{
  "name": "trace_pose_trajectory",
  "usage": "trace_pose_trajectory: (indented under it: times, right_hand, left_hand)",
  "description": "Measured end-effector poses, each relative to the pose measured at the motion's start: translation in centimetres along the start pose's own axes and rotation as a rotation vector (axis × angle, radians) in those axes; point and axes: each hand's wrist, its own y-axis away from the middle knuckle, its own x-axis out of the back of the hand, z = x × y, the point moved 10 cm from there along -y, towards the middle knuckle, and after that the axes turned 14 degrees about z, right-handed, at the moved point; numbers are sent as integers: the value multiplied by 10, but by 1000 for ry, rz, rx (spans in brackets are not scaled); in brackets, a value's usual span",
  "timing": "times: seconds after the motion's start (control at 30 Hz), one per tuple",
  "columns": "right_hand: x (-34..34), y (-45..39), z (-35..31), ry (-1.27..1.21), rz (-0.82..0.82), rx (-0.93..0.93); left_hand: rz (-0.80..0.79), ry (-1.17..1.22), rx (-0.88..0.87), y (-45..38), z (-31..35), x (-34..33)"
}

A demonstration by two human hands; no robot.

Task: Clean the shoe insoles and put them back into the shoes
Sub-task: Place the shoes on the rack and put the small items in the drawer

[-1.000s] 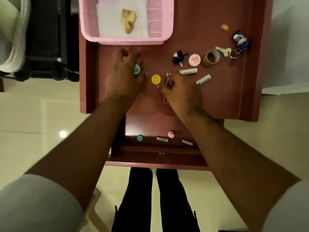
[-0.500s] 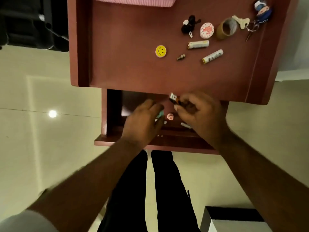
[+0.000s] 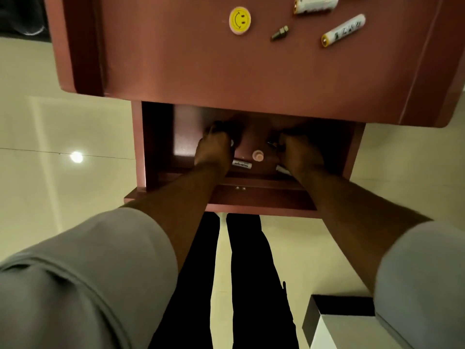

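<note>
A: Pale glossy floor tiles [image 3: 63, 137], a ceiling light mirrored in them, and a grey box [image 3: 334, 323] at the lower right. Nearest us, 2 grey sleeves and dark trousers. What next?

B: The reddish cabinet's drawer [image 3: 251, 197], pulled open toward the person. Both arms reach over its front edge.

A: And the hands?

B: The left hand [image 3: 214, 152] is curled near the drawer's left side, something small and pale at its fingertips; whether it pinches it, I cannot tell. The right hand [image 3: 299, 152] is curled near the right side with a small dark piece showing at its fingers, seemingly pinched.

A: Between them?

B: A pink cap [image 3: 257, 155] and a labelled battery [image 3: 241, 164] by the front edge, likely dropped there as they came.

A: Further back?

B: The cabinet top [image 3: 201, 59]: a smiley badge [image 3: 239, 20], a small bolt [image 3: 279, 35] and 2 more batteries, [image 3: 343, 30] and [image 3: 315, 5], toward the right edge.

A: Shoes, insoles?

B: None in view. I judge this is tidying, not cleaning.
</note>
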Motion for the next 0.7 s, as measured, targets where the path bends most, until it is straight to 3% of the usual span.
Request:
trace_pose_trajectory:
  times: [0.07,0.17,0.23,0.33,0.5,0.7]
  right_hand:
    - [21,6,-13,-2,79,58]
    - [87,29,-55,-194,299,247]
    - [139,49,-86,-320,448,398]
    - [190,49,-107,-364,579,465]
    - [201,-4,-133,-162,531,545]
    - [185,-27,-138,-55,510,582]
  left_hand:
    - [-51,-19,6,6,2,11]
    - [-25,9,-128,34,38,61]
    - [88,122,-244,52,72,112]
    - [307,246,-301,47,97,181]
    - [349,225,-167,-33,98,204]
    - [343,182,-255,-62,96,189]
